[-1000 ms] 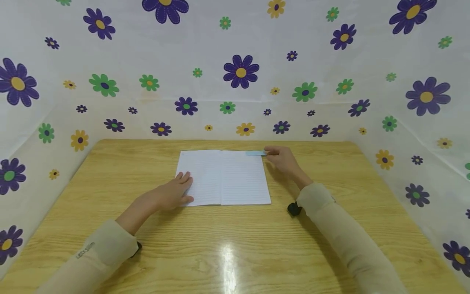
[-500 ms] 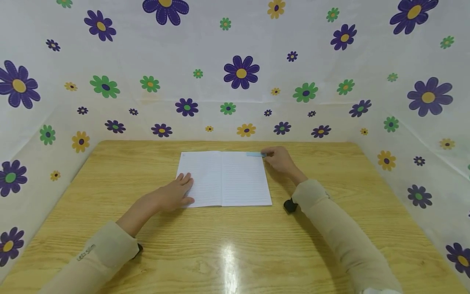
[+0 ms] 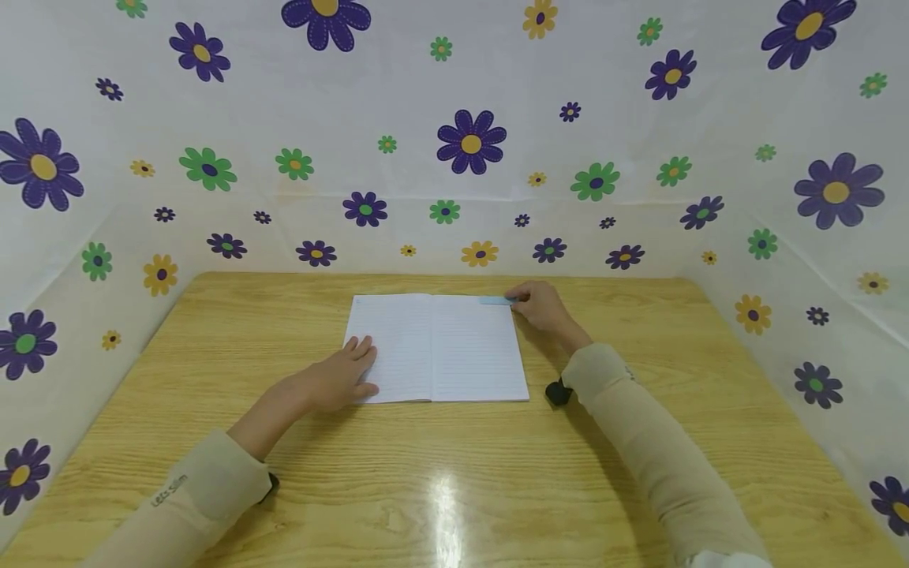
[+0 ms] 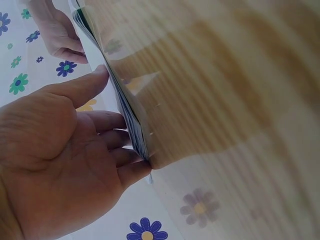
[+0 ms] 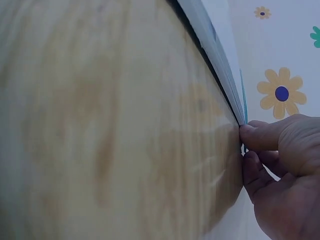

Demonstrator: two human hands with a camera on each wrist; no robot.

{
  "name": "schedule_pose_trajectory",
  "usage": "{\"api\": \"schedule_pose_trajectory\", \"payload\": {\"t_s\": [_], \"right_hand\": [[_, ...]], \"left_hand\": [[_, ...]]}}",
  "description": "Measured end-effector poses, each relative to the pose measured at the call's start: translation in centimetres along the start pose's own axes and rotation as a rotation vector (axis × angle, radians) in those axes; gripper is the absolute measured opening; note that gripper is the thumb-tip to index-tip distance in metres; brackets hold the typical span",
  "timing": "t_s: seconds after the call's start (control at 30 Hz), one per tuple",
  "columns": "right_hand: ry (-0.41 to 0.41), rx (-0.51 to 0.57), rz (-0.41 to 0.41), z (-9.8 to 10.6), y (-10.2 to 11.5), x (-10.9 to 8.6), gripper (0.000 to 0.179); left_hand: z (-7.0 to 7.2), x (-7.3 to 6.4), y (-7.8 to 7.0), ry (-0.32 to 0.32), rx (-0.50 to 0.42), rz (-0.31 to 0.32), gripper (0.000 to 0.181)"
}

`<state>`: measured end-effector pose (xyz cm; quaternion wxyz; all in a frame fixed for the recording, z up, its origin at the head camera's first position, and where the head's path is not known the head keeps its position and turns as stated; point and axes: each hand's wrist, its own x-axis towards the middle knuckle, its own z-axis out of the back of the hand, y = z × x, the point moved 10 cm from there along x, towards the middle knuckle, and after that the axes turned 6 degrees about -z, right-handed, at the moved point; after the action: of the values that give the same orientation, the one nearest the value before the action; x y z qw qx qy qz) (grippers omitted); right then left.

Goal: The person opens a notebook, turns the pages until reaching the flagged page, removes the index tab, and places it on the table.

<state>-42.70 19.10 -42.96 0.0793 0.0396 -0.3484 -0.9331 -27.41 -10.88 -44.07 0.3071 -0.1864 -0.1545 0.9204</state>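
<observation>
An open lined notebook (image 3: pixel 472 355) lies on the wooden table, both pages bare of writing apart from a small mark at the upper left corner. Across its left edge rests my left hand (image 3: pixel 341 375), fingers spread over the page; the left wrist view shows this hand (image 4: pixel 65 145) against the page edges. At the top right corner of the right page, a light blue strip (image 3: pixel 493 300) lies along the upper edge. My right hand (image 3: pixel 543 306) pinches the strip's right end between thumb and fingers. From the right wrist, the strip (image 5: pixel 244 95) appears edge-on above the fingertips (image 5: pixel 252 132).
The table (image 3: pixel 369 473) reaches back to a white flower-printed sheet (image 3: pixel 398 102), which also closes off both sides. A dark wrist camera (image 3: pixel 558 393) hangs beneath the right sleeve, and another (image 3: pixel 270 487) sits under the left cuff.
My right hand has shifted slightly left along the strip's outer end, toward the notebook corner. My left hand stays in place on the page. The head view has tilted slightly.
</observation>
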Motion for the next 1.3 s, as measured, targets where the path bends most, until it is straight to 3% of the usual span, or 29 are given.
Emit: {"api": "schedule_pose_trajectory", "payload": {"t_s": [0.47,0.73,1.17,1.3], "right_hand": [[-0.004,-0.112,0.048,-0.1,0.5,0.0,0.023],[-0.013,-0.086,0.016,0.1,0.4,0.0,0.024],[-0.076,-0.057,0.051,0.7,1.0,-0.2,0.024],[-0.083,-0.044,0.015,0.6,0.7,0.0,0.025]], "left_hand": [[-0.2,0.0,0.1,0.002,-0.006,0.011,0.071],[0.0,-0.2,-0.1,0.001,-0.022,0.009,0.071],[0.2,-0.1,-0.6,-0.004,-0.010,-0.021,0.070],[0.2,-0.2,-0.6,-0.003,-0.013,-0.019,0.070]]}}
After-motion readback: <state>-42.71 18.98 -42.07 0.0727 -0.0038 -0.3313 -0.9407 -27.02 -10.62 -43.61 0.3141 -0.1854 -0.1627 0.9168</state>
